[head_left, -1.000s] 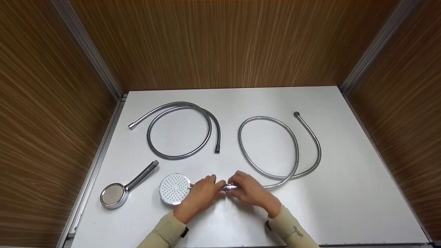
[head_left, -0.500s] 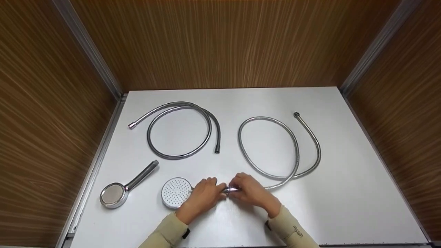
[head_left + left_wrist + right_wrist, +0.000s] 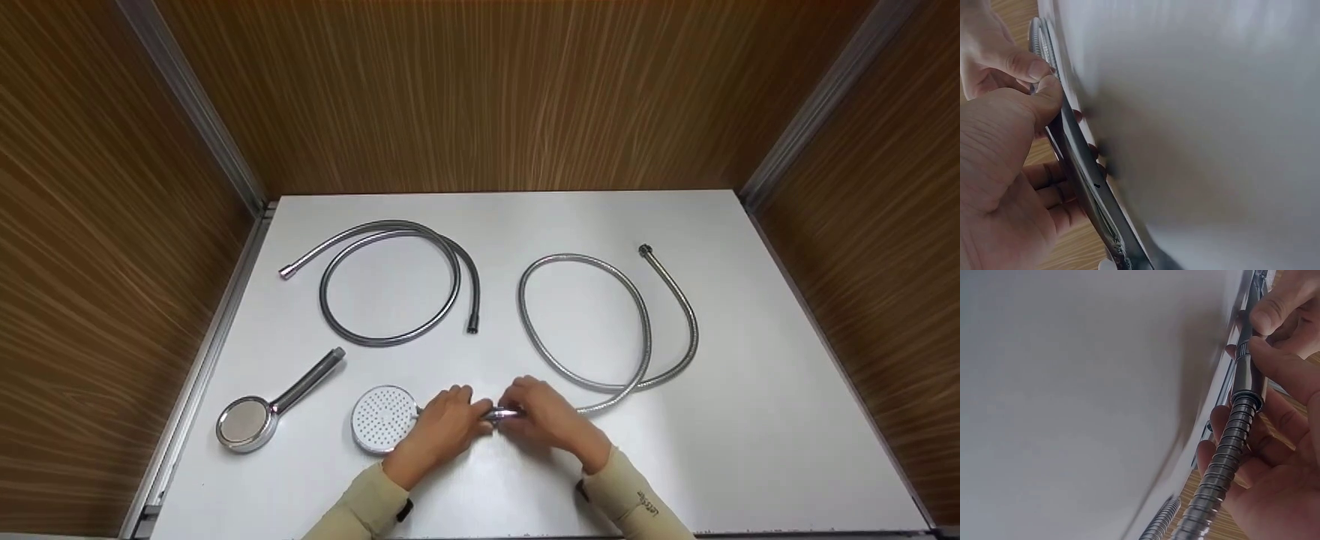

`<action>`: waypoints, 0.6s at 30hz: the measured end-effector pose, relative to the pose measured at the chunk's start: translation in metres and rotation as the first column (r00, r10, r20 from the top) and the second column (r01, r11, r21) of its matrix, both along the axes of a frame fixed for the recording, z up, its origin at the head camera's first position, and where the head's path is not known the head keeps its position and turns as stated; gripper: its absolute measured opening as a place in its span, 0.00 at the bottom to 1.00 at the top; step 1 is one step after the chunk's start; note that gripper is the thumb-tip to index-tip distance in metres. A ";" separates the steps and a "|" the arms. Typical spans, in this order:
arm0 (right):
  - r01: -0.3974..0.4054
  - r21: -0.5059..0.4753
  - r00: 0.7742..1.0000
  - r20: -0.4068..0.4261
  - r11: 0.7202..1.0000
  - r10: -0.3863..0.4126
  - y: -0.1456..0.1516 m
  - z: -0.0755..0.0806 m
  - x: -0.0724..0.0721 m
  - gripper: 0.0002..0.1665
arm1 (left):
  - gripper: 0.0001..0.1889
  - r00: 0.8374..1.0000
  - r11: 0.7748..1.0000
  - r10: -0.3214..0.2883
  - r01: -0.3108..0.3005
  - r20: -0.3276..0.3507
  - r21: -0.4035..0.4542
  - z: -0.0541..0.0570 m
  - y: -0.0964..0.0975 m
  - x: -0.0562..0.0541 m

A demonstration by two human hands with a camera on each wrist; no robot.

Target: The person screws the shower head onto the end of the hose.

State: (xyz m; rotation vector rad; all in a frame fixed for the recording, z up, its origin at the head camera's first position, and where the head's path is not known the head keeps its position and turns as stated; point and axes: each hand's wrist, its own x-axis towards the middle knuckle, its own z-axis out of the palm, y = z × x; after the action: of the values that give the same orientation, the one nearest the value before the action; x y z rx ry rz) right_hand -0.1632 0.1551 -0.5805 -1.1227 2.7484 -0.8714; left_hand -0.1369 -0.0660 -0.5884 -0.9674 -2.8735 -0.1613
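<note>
My left hand (image 3: 446, 424) grips the handle of a shower head (image 3: 384, 420) whose round white spray face points up. In the left wrist view the thumb presses along the chrome handle (image 3: 1086, 169), with fingers curled beneath it. My right hand (image 3: 551, 416) pinches the smooth metal connector (image 3: 1248, 377) of a ribbed shower hose (image 3: 1221, 467) between thumb and fingers. Connector and handle end meet in line between the two hands; whether the thread is fully engaged cannot be seen. The hose loops away across the right side of the table, ending in a nut (image 3: 646, 250).
A second shower head (image 3: 244, 424) with a dark chrome handle lies at the left. Behind it a second hose (image 3: 382, 342) lies coiled on the white table (image 3: 772, 420). Wood-grain panels (image 3: 495, 97) enclose the back and both sides.
The spray face has turned slightly and shifted a little toward me and to the right, along with my left hand. My right hand keeps nearly the same place on the connector.
</note>
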 end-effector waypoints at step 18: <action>0.010 0.025 0.999 0.033 1.000 -0.010 -0.006 0.004 0.000 0.14 | 0.14 0.998 0.999 0.033 -0.034 -0.049 -0.001 -0.007 0.001 0.003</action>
State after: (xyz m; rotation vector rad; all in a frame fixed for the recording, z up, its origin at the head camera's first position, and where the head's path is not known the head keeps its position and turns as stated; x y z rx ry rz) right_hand -0.1636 0.1494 -0.5768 -1.0810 2.7325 -0.8471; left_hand -0.1343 -0.0648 -0.5950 -0.9099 -2.8441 -0.1307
